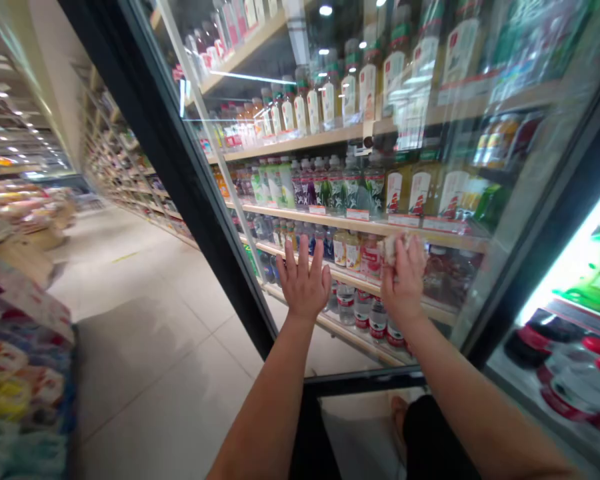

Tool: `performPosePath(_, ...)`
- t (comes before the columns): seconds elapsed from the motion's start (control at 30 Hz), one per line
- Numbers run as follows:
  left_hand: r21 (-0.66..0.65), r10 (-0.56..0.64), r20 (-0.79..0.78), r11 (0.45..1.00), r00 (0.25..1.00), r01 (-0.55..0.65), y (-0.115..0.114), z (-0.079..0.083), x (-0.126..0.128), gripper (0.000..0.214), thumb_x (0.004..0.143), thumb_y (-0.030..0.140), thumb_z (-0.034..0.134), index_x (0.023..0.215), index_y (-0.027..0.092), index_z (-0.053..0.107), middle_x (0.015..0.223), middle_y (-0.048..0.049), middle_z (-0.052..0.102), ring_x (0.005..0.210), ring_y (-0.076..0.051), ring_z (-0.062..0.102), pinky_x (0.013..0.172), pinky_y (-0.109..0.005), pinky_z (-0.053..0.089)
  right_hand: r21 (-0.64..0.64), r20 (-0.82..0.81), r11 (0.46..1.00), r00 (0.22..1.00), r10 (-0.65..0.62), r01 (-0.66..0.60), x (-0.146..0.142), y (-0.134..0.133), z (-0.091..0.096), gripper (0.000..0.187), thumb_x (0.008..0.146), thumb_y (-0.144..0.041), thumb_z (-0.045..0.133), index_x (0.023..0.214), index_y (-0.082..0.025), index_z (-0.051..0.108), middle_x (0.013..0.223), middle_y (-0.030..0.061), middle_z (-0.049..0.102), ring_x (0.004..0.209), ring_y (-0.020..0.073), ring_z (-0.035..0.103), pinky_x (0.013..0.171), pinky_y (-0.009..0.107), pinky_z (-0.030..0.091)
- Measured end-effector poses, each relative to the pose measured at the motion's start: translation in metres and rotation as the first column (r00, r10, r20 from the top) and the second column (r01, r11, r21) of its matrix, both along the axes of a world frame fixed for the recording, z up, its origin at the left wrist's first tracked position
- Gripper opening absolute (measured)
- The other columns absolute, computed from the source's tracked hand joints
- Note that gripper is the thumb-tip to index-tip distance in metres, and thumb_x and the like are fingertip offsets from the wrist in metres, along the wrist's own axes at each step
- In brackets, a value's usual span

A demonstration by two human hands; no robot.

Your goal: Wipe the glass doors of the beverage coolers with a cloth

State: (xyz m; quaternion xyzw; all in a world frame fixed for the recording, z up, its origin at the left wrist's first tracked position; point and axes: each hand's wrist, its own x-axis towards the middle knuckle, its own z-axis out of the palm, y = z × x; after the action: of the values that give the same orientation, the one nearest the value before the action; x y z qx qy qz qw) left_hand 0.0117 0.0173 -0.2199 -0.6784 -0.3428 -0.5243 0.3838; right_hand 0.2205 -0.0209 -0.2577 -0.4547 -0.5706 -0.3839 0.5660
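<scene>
A glass door with a black frame (180,160) stands in front of me, swung outward. My left hand (303,283) lies flat against the glass, fingers spread, holding nothing. To its right, my right hand (404,277) presses a crumpled pale cloth (391,248) to the pane, fingers bent over it. Part of the cloth is hidden under the fingers. Through or mirrored in the glass (330,367) I see rows of bottles (325,183) on wooden shelves; which of the two I cannot tell.
At the right, a lit cooler shelf (510,373) holds bottles with red caps (597,345). Left of the door runs a tiled aisle floor (145,340). Packaged goods (20,400) stand at the lower left, and long stocked shelves (125,153) recede behind. My foot (400,417) shows below the door.
</scene>
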Motion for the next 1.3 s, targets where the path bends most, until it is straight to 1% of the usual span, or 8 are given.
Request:
performPosePath(0.17, -0.014, 0.008, -0.065, 1.000, 0.998, -0.008, -0.012, -0.017, -0.002, 0.047, 0.102, 0.025, 0.051, 0.148, 0.015, 0.056, 0.160, -0.0156, 0.039, 0.157, -0.029, 0.012, 0.130, -0.053, 0.012, -0.086, 0.202, 0.994, 0.976, 0.087, -0.071, -0.019, -0.018, -0.035, 0.059, 0.099, -0.008, 0.048, 0.153, -0.032, 0.044, 0.144, 0.0062, 0.060, 0.149, 0.0170, 0.041, 0.128, 0.040, 0.031)
performPosePath(0.43, 0.031, 0.029, -0.051, 0.999, 0.998, -0.028, -0.016, 0.005, 0.031, 0.053, 0.103, 0.028, 0.051, 0.154, 0.018, 0.048, 0.162, -0.0142, 0.034, 0.158, -0.031, 0.008, 0.129, -0.057, 0.007, 0.040, -0.017, 0.999, 1.000, 0.012, -0.011, 0.038, -0.001, 0.034, 0.067, 0.101, -0.013, 0.044, 0.164, -0.024, 0.022, 0.166, 0.0141, 0.028, 0.157, 0.0279, 0.022, 0.127, 0.058, 0.024)
performPosePath(0.53, 0.013, 0.059, -0.041, 0.998, 0.997, -0.059, -0.007, 0.012, 0.041, 0.053, 0.104, 0.031, 0.050, 0.155, 0.016, 0.047, 0.161, -0.0140, 0.037, 0.158, -0.030, 0.005, 0.129, -0.057, 0.007, 0.002, 0.087, 0.999, 0.995, 0.041, -0.042, 0.033, -0.008, 0.014, 0.069, 0.100, -0.011, 0.047, 0.163, -0.025, 0.025, 0.162, 0.0129, 0.036, 0.156, 0.0255, 0.025, 0.129, 0.054, 0.023)
performPosePath(0.67, 0.004, 0.057, -0.027, 0.998, 0.998, -0.057, -0.002, 0.009, 0.041, 0.055, 0.103, 0.031, 0.054, 0.156, 0.017, 0.046, 0.160, -0.0145, 0.038, 0.158, -0.031, 0.008, 0.129, -0.059, 0.010, -0.079, 0.280, 0.993, 0.953, 0.111, -0.092, 0.030, -0.020, -0.013, 0.066, 0.097, -0.005, 0.048, 0.154, -0.039, 0.042, 0.141, -0.0014, 0.063, 0.145, 0.0117, 0.046, 0.128, 0.034, 0.030)
performPosePath(0.9, 0.010, 0.072, -0.026, 0.997, 0.997, -0.072, -0.007, 0.010, 0.040, 0.047, 0.103, 0.030, 0.054, 0.147, 0.014, 0.056, 0.158, -0.0153, 0.042, 0.158, -0.030, 0.007, 0.130, -0.055, 0.008, 0.095, -0.112, 0.995, 0.994, -0.010, 0.021, 0.058, 0.001, 0.031, 0.069, 0.101, -0.013, 0.048, 0.164, -0.019, 0.021, 0.164, 0.0168, 0.030, 0.156, 0.0278, 0.025, 0.127, 0.056, 0.027)
performPosePath(1.0, 0.015, 0.071, -0.026, 0.997, 0.997, -0.071, -0.007, 0.010, 0.041, 0.045, 0.104, 0.030, 0.052, 0.146, 0.014, 0.057, 0.158, -0.0143, 0.042, 0.158, -0.030, 0.008, 0.130, -0.054, 0.007, 0.059, 0.017, 0.998, 1.000, 0.004, -0.005, 0.035, -0.001, 0.017, 0.072, 0.100, -0.012, 0.050, 0.165, -0.020, 0.019, 0.166, 0.0152, 0.027, 0.158, 0.0260, 0.019, 0.130, 0.052, 0.021)
performPosePath(1.13, 0.017, 0.062, -0.021, 0.998, 0.998, -0.061, -0.006, 0.009, 0.041, 0.049, 0.104, 0.031, 0.053, 0.150, 0.016, 0.054, 0.158, -0.0136, 0.042, 0.158, -0.030, 0.010, 0.130, -0.055, 0.008, -0.055, 0.249, 0.996, 0.965, 0.087, -0.076, 0.017, -0.009, 0.001, 0.069, 0.100, -0.008, 0.049, 0.159, -0.038, 0.032, 0.151, -0.0003, 0.054, 0.150, 0.0138, 0.039, 0.130, 0.037, 0.025)
performPosePath(1.3, 0.022, 0.065, -0.015, 0.998, 0.998, -0.065, -0.006, 0.009, 0.041, 0.053, 0.102, 0.029, 0.056, 0.153, 0.017, 0.050, 0.157, -0.0143, 0.043, 0.158, -0.030, 0.010, 0.130, -0.056, 0.009, 0.049, -0.056, 0.999, 0.998, 0.000, 0.003, 0.036, 0.001, 0.024, 0.068, 0.102, -0.014, 0.047, 0.164, -0.023, 0.022, 0.163, 0.0154, 0.033, 0.156, 0.0290, 0.027, 0.126, 0.059, 0.025)
